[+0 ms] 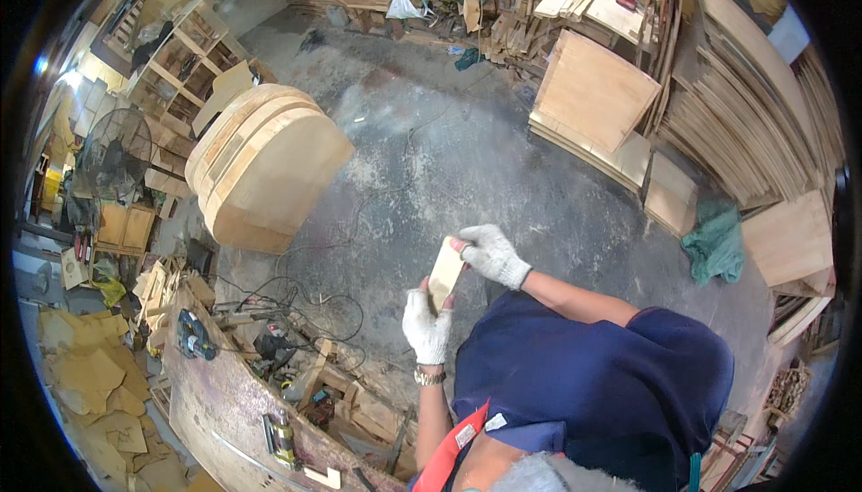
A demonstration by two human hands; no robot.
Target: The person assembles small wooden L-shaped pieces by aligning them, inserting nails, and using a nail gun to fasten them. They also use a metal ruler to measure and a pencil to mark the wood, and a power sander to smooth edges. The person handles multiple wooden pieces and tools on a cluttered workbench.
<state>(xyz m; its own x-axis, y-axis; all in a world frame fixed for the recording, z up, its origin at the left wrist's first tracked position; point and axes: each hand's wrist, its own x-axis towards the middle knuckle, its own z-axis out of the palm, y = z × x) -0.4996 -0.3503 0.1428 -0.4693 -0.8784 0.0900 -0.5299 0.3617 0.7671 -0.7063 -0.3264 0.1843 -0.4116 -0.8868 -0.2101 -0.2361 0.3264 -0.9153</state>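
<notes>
A small pale wooden block (pixel 446 273), flat and oblong, is held up between my two hands over the floor. My left hand (pixel 426 324), in a white knit glove with bare fingertips and a watch at the wrist, is closed round its lower end. At the upper end, my gloved right hand (pixel 494 255) pinches the block with the thumb on its face. Part of each grip is hidden behind the block and gloves.
Rounded wooden panels (pixel 278 169) stand stacked at left. A workbench (pixel 211 402) with power tools is at lower left, and cables (pixel 337 312) lie on the floor beside it. Square boards (pixel 597 88) and plywood sheets (pixel 745 115) are piled at right.
</notes>
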